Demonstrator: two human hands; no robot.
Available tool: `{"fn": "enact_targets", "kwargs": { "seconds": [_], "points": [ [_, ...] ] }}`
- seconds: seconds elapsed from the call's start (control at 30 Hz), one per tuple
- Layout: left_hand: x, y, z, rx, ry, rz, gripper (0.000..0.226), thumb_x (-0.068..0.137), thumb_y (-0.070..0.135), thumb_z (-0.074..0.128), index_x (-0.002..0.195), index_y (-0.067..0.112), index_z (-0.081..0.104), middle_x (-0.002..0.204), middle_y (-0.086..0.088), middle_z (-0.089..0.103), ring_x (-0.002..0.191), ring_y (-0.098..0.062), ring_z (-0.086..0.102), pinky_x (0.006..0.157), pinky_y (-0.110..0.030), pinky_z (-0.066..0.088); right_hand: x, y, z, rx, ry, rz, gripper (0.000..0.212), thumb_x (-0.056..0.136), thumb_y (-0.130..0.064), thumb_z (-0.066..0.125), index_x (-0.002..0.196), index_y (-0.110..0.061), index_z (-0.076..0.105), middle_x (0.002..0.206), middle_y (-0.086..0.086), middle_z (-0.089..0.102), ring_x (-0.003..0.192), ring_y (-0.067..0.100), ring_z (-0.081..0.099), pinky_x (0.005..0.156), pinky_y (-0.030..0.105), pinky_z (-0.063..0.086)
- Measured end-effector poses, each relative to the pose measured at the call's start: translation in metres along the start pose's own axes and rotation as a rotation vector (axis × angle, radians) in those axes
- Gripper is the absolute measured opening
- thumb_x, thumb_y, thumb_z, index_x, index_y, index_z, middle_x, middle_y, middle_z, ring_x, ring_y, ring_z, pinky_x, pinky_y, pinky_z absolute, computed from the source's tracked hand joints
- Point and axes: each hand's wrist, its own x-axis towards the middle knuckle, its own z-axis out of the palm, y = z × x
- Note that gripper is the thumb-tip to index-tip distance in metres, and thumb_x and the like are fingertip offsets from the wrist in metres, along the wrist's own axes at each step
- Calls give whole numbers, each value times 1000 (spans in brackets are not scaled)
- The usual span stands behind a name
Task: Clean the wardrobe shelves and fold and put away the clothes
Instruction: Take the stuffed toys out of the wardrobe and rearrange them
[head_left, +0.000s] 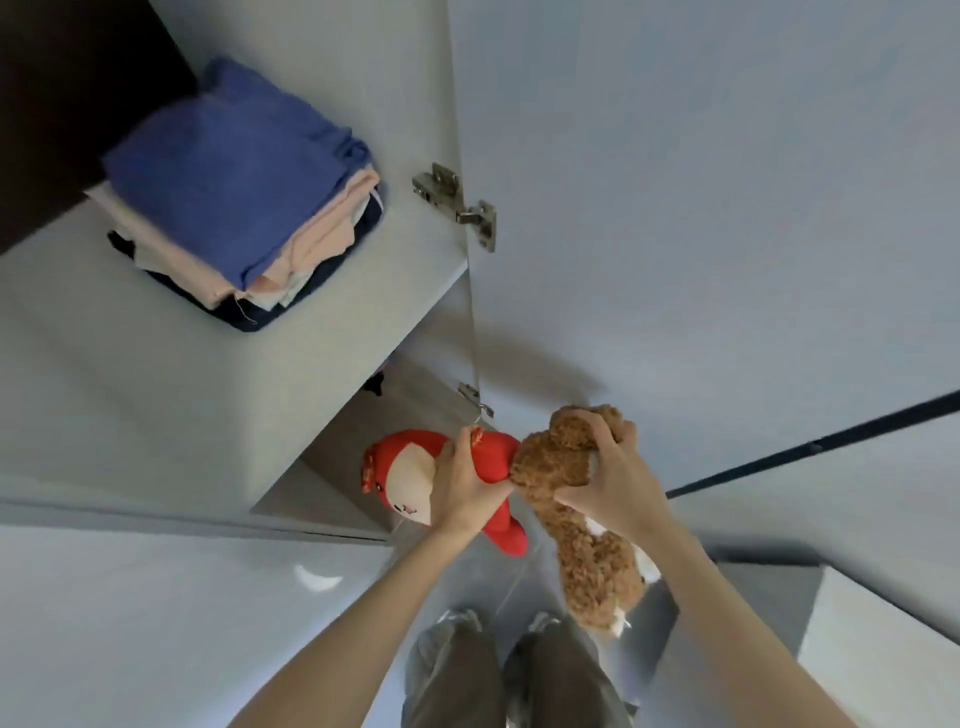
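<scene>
Fingers (470, 439) of the left hand (462, 483) are curled tight round the body of a red plush toy (410, 473). The right hand (613, 483) is likewise clenched on the upper part of a brown teddy bear (587, 571), whose lower half hangs free. Both toys are held below and in front of the shelf (130, 364), and the two touch where the hands meet. Judgement: one toy per hand lets both be carried at once, probably to clear a compartment for wiping, since they are not clothes.

The stack of folded clothes (234, 192), blue on top over peach, pale and dark layers, sits on the shelf towards its back right. The rest of the shelf's pale grey board shows bare. Under the shelf, a dark item lies in the lower compartment; it cannot be identified.

To the right of the shelf the wardrobe door (675, 208) stands open on a metal hinge (457, 202). Below the shelf lie a glossy grey floor (130, 623) and the person's grey trousers (519, 675).
</scene>
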Motion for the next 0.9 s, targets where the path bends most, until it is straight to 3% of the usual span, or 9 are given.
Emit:
{"fn": "enact_targets", "kwargs": {
  "seconds": [0.17,0.37,0.7,0.9],
  "points": [
    [-80,92,-27,57,-134,147,75,68,28,77,133,26,39,129,-2,50,117,-22,50,93,-35,43,-93,-6,-103,-21,94,161,85,64,-37,77,133,-48,29,131,1,29,102,33,54,75,39,51],
    [-151,171,-21,172,-384,435,72,68,29,75,131,30,39,122,5,51,112,-15,50,88,-26,45,-197,3,-172,18,305,388,86,61,-42,73,134,-49,27,120,-2,29,90,32,57,67,40,53],
    [-268,240,75,323,-793,767,66,70,30,72,128,27,41,116,3,52,108,-16,50,87,-30,46,-354,74,-206,128,565,844,83,59,-43,72,129,-50,29,129,1,28,92,32,57,71,40,52],
    [-336,264,175,442,-915,989,66,75,36,74,130,31,39,124,2,50,112,-18,48,92,-33,48,-436,152,-205,200,717,1057,79,62,-42,72,129,-51,30,135,3,26,101,32,55,66,35,50]
  ]
}}
